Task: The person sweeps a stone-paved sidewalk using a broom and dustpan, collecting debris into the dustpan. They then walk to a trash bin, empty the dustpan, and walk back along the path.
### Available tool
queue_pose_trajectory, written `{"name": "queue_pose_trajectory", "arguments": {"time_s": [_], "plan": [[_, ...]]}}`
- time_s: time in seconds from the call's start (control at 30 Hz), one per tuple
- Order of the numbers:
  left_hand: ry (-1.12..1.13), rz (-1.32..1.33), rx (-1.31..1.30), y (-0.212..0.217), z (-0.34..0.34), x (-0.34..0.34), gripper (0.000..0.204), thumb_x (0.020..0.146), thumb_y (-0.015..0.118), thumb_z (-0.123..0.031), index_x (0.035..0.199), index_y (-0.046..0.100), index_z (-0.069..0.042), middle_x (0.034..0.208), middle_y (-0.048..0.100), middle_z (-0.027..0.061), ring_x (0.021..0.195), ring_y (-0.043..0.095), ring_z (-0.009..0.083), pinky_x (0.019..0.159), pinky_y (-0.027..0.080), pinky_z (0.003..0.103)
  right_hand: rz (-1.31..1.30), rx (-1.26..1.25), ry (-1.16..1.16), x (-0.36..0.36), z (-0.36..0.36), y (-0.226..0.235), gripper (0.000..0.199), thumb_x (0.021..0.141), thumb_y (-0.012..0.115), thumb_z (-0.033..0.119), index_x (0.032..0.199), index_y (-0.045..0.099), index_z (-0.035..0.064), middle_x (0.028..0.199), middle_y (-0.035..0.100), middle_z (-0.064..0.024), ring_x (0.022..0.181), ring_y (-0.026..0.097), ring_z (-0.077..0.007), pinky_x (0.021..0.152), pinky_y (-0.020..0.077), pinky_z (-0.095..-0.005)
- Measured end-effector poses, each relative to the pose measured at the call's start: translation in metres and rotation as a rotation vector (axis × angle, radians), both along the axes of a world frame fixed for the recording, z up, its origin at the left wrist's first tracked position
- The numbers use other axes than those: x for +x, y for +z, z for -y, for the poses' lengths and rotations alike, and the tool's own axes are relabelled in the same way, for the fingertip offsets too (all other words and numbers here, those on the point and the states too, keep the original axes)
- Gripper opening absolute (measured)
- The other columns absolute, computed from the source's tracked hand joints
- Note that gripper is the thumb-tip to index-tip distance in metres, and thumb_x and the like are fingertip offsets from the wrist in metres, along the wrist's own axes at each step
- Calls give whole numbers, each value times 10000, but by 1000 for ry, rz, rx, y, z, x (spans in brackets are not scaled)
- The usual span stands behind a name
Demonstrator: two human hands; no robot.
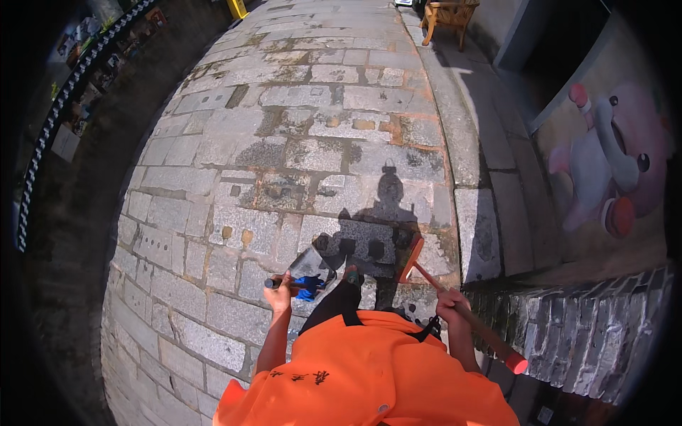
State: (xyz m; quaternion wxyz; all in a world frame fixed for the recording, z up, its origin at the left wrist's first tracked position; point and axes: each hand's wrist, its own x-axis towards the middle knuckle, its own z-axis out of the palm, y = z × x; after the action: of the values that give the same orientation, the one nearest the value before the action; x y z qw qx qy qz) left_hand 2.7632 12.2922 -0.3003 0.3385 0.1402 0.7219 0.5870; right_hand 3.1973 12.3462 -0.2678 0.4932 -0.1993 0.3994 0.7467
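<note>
Sweeping is judged to be in hand; the dustpan (312,268), a blue scrap in it, is grasped at its handle by the left hand (279,292) at lower centre; the broom (455,305) is clenched by the right hand (452,305), its head on the stone paving (284,142); closing the broom head toward the pan is judged necessary; a brick wall (582,334) at lower right restricts the swing; a wooden chair (449,15) stands well apart at top.

An outdoor paved lane is shown: sunlit, weathered stone slabs (312,153) cover the ground, bordered by a grey brick wall (582,334) and a painted mural (611,167) on the right. A wooden chair (449,15) is seen farther up.
</note>
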Motion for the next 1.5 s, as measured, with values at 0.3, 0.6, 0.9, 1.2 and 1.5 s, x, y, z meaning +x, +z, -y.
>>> {"name": "queue_pose_trajectory", "arguments": {"time_s": [0.3,0.6,0.9,1.2,1.5], "plan": [[-103,-32,-12,8,-269,-66,258,798,687,-179,667,573,12,552,574,74,418,557,137,360,429,248,39,139,43,-38,-234,-10,73,774,480,97,721,489,48,572,448,42,489,471,-64,430,328,-235],[-70,-89,-53,-1,-540,-102,240,795,683,-145,654,565,8,550,562,70,431,553,136,372,439,255,122,250,147,-76,-555,-23,274,830,412,95,953,401,-150,526,443,44,450,459,-54,400,320,-239],[-84,-68,-33,27,-780,-127,238,788,692,-148,659,580,17,550,577,73,436,577,149,380,449,253,125,424,354,-97,-873,14,218,864,446,140,937,525,-50,582,467,31,464,432,-87,442,328,-251],[-97,-136,-26,3,-1027,-170,247,780,695,-140,633,573,17,514,568,66,415,553,130,387,429,256,910,422,780,-143,-1046,51,224,783,504,46,996,440,14,534,380,-5,367,336,-93,320,242,-257],[-141,-156,-49,-6,-1265,-213,242,788,687,-166,663,591,18,519,569,61,430,559,124,396,436,253,1124,426,1093,-185,-1247,23,76,754,533,-10,784,463,-12,524,438,-65,347,419,-141,299,288,-272]]}}
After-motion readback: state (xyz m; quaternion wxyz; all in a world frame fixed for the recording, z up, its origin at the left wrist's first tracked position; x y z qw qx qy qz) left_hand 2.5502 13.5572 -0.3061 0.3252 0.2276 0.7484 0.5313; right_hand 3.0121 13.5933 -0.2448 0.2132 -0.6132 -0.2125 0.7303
